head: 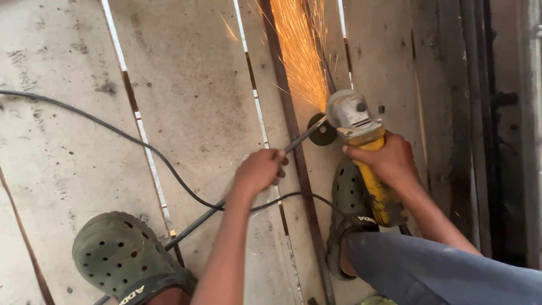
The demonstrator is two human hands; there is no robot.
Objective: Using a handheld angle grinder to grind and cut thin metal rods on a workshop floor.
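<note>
The right hand [389,161] is clenched around a yellow grinder [367,152] whose disc [323,131] bites the tip of a thin rod [237,189], throwing sparks [299,51] toward 12 o'clock, while the left hand [259,169], at the disc's 8 o'clock, is fisted round that rod above two green clogs [121,254].

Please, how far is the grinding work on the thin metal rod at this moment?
Done: nothing looks finished; the rod is in one piece. In hand: the left hand grips the rod, the right hand holds the yellow grinder, and its disc meets the rod's end, throwing sparks. Left: how much grinding remains cannot be told; the contact spot is too small to see.
</note>
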